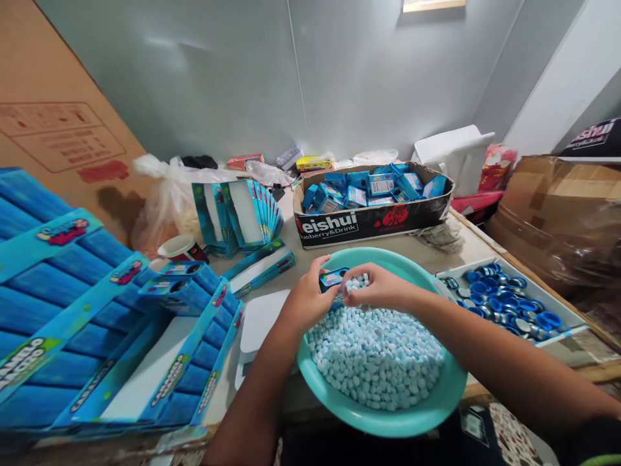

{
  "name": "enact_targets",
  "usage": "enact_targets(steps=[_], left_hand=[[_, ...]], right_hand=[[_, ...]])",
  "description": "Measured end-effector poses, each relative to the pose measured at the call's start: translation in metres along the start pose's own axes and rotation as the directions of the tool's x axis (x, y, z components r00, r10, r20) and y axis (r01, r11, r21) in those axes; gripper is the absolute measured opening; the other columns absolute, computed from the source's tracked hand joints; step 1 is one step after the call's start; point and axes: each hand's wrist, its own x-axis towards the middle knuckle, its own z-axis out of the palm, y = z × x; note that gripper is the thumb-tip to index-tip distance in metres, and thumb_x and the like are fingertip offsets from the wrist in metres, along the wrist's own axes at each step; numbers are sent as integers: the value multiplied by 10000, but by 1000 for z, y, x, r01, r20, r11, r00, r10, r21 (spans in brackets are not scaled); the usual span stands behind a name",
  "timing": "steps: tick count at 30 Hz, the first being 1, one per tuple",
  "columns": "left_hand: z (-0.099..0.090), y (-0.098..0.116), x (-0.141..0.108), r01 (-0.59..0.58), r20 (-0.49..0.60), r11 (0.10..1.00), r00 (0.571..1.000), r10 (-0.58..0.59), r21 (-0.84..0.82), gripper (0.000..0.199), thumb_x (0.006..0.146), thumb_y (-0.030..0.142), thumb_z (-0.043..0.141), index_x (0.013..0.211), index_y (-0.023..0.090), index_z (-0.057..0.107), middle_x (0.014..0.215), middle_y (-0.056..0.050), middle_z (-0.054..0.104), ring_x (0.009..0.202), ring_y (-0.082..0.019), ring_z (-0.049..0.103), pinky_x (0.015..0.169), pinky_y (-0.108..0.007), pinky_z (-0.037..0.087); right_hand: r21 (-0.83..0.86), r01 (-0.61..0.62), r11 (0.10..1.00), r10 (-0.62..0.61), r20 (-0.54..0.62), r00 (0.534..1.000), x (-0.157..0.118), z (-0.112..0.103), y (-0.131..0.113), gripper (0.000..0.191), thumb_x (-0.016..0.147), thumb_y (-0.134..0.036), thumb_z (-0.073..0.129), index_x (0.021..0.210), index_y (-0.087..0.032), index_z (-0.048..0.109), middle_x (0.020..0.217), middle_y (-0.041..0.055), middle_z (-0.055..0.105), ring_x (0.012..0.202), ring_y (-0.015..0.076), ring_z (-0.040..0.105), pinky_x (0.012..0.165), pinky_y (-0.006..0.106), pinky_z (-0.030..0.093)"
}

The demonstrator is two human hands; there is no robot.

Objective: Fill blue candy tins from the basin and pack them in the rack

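Observation:
A turquoise basin (pixel 383 424) holds a heap of small pale blue and white candies (pixel 383 362). Over its far left part, my left hand (pixel 310 294) grips a small blue candy box (pixel 334 277) between thumb and fingers, with a dark round hole in its top. My right hand (pixel 376 286) is closed around a handful of the candies, right beside the box. Some candies show between its curled fingers.
Behind the basin, a black carton (pixel 373 223) holds many small blue boxes. At right lies a white tray (pixel 557 336) of blue caps. Blue display boxes (pixel 53 304) stack up at left, near a paper cup (pixel 182 248) and folded display trays (pixel 242 213). White card (pixel 262 323) lies beside my left forearm.

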Motion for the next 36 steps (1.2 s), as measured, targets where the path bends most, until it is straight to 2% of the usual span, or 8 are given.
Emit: enact_targets(steps=[4,6,8,14,19,25,32,36], left_hand=[[-2,2,-1,-7,58,999,998,9,-40,704,837,316,740,1496,252,500,1289,-125,699,1143,-316,690,1016,-487,531],[0,0,0,-11,82,991,996,22,-130,734,807,294,775,1493,255,516,1305,-124,699,1160,-314,687,1024,-485,538],[2,-3,1,-24,102,971,994,49,-238,747,780,290,811,1478,258,547,1326,-129,696,1197,-319,676,1024,-475,551],[4,-4,0,-95,188,936,968,167,-340,740,808,321,818,1494,262,546,1447,-131,634,1303,-331,631,1077,-477,542],[3,-6,-1,-135,193,944,961,199,-301,728,826,326,810,1500,270,541,1461,-109,629,1343,-314,609,1136,-471,505],[4,-6,1,-128,176,939,966,192,-320,718,836,328,791,1505,264,537,1517,-101,584,1386,-309,572,1178,-476,465],[2,0,0,-135,162,971,972,168,-197,445,814,262,770,1254,216,725,1310,-90,729,1242,-326,663,1127,-496,486],[1,-1,-1,-140,160,970,972,172,-197,416,810,256,755,1224,225,731,1239,-66,755,1171,-322,692,1056,-450,527]], right_hand=[[201,214,956,-156,-268,951,8,1,5,237,701,-370,773,789,-215,616,591,-40,553,526,123,496,473,245,347],[237,336,911,-227,-392,892,13,1,8,253,723,-386,768,812,-224,595,615,-47,562,550,123,504,493,244,362],[210,401,892,-280,-439,854,17,0,10,237,734,-363,760,837,-227,596,685,-43,597,606,126,534,557,252,416],[58,448,892,-400,-361,843,19,0,15,85,764,-244,675,823,-223,617,843,-19,641,810,149,591,783,290,473],[144,414,899,-351,-332,875,17,0,12,163,781,-335,704,859,-222,615,864,-6,672,854,168,618,819,317,479],[260,435,862,-351,-312,883,16,-2,13,208,857,-413,662,942,-224,645,910,15,708,933,190,657,870,339,488],[292,446,846,-379,-260,888,13,-1,13,215,859,-427,658,909,-218,669,919,32,704,935,201,654,863,353,505],[214,433,876,-386,-229,894,14,-1,12,301,875,-501,637,848,-204,678,893,48,707,921,215,646,884,366,495]])
